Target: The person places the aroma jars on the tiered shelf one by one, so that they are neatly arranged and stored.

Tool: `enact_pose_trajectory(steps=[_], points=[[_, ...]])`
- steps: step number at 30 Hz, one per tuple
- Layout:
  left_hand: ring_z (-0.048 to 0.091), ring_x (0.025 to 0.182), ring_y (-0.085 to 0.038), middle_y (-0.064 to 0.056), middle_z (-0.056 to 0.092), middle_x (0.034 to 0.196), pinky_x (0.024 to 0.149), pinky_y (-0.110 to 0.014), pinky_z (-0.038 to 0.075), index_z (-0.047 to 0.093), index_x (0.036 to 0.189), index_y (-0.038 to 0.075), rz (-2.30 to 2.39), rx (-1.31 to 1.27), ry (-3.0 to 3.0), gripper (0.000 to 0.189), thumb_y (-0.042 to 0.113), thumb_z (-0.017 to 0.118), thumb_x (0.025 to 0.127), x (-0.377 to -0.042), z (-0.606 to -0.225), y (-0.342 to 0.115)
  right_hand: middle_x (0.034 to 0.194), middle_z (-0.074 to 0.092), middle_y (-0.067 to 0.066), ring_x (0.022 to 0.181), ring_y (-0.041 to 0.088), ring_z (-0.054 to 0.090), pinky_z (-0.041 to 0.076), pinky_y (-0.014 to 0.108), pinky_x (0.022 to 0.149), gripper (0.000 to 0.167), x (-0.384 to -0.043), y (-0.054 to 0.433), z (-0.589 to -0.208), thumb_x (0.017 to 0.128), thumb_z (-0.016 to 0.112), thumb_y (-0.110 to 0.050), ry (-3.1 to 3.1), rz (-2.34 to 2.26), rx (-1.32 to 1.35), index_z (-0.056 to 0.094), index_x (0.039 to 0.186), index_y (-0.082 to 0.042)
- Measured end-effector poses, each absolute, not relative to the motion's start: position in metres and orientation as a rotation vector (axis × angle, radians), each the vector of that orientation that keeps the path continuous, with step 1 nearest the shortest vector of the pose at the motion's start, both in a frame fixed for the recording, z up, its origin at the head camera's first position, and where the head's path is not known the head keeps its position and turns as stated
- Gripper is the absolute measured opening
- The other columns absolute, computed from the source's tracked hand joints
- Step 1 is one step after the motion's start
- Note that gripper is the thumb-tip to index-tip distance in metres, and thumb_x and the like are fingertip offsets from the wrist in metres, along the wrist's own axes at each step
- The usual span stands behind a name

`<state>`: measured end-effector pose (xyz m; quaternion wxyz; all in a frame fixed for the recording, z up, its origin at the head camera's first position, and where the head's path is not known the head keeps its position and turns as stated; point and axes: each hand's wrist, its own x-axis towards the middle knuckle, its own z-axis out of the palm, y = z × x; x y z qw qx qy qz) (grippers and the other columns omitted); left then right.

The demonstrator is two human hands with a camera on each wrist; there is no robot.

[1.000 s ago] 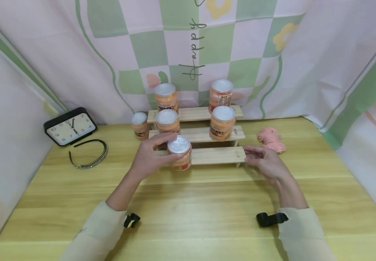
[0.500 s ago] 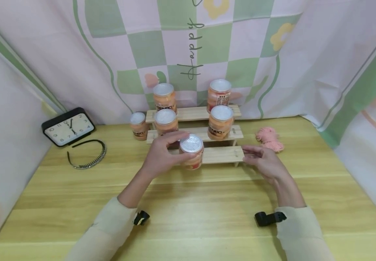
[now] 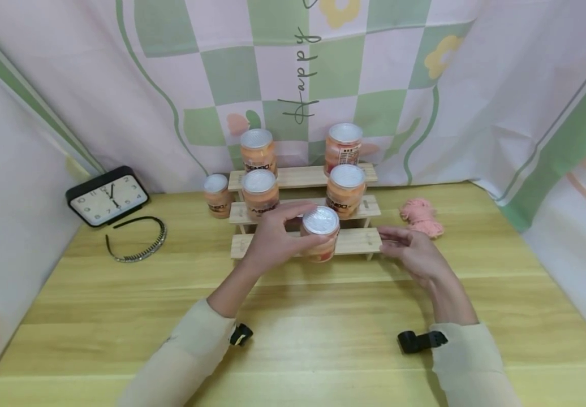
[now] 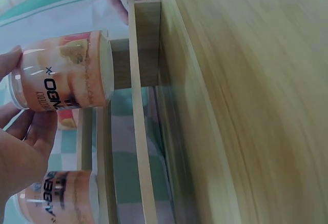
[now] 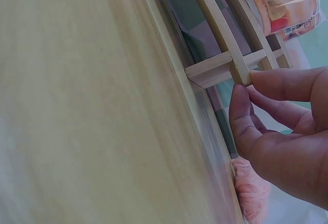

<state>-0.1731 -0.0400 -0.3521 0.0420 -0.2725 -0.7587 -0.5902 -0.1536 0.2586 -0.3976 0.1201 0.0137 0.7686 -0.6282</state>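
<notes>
My left hand (image 3: 276,236) grips an orange-labelled can (image 3: 321,221) with a silvery lid, thumb and fingers round its side. It is upright over the lowest step of a three-tier wooden display stand (image 3: 359,242); the left wrist view shows a small gap between the can (image 4: 61,73) and the board. At the stand's right end, my right hand (image 3: 412,251) pinches the tip of the lowest board (image 5: 239,71) between thumb and fingers. Two similar cans, a left one (image 3: 260,195) and a right one (image 3: 345,192), occupy the middle step.
On the top step are a left can (image 3: 258,151) and a right can (image 3: 343,150). Another can (image 3: 218,196) stands on the table left of the stand. A black clock (image 3: 107,196) and headband (image 3: 142,257) lie further left, pink yarn (image 3: 421,217) on the right.
My left hand has carried the can rightward along the lowest step, from its left part to right of its middle. The right hand has kept its place at the board's end.
</notes>
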Motion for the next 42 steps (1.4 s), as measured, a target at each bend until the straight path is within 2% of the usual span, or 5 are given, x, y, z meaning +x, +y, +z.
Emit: enact_pose_trajectory(steps=[9, 16, 24, 31, 42], points=[[0.059, 0.123, -0.019, -0.011, 0.065, 0.134, 0.093, -0.032, 0.054, 0.068, 0.129, 0.000, -1.758, -0.815, -2.336, 0.059, 0.012, 0.091, 0.076, -0.176, -0.360, -0.025, 0.145, 0.039, 0.030, 0.109, 0.013, 0.056, 0.052, 0.027, 0.096, 0.056, -0.153, 0.258, -0.398, 0.099, 0.053, 0.007, 2.241, -1.846, 0.042, 0.033, 0.151, 0.012], [0.061, 0.120, -0.019, -0.011, 0.065, 0.133, 0.091, -0.026, 0.054, 0.069, 0.127, 0.000, -1.754, -0.816, -2.348, 0.057, 0.012, 0.091, 0.076, -0.179, -0.364, -0.014, 0.146, 0.039, 0.030, 0.109, 0.012, 0.055, 0.052, 0.026, 0.096, 0.055, -0.152, 0.259, -0.398, 0.099, 0.053, 0.008, 2.247, -1.848, 0.045, 0.033, 0.151, 0.012], [0.065, 0.112, -0.019, -0.012, 0.067, 0.129, 0.087, -0.028, 0.057, 0.069, 0.127, -0.002, -1.795, -0.798, -2.318, 0.055, 0.012, 0.090, 0.077, -0.179, -0.364, -0.003, 0.147, 0.039, 0.031, 0.109, 0.010, 0.056, 0.052, 0.026, 0.096, 0.055, -0.152, 0.259, -0.397, 0.099, 0.053, 0.008, 2.252, -1.852, 0.040, 0.034, 0.150, 0.013], [0.064, 0.112, -0.021, -0.013, 0.066, 0.127, 0.086, -0.025, 0.056, 0.070, 0.124, -0.002, -1.769, -0.792, -2.310, 0.052, 0.009, 0.090, 0.077, -0.179, -0.365, 0.002, 0.147, 0.039, 0.031, 0.108, 0.011, 0.057, 0.052, 0.026, 0.096, 0.056, -0.153, 0.259, -0.396, 0.099, 0.053, 0.008, 2.245, -1.852, 0.036, 0.033, 0.151, 0.013], [0.062, 0.110, -0.014, -0.006, 0.066, 0.124, 0.087, -0.026, 0.056, 0.070, 0.124, 0.003, -1.787, -0.850, -2.292, 0.052, 0.013, 0.091, 0.077, -0.181, -0.369, 0.009, 0.146, 0.040, 0.030, 0.109, 0.012, 0.057, 0.052, 0.027, 0.096, 0.056, -0.153, 0.258, -0.397, 0.100, 0.054, 0.006, 2.243, -1.839, 0.037, 0.033, 0.151, 0.012]])
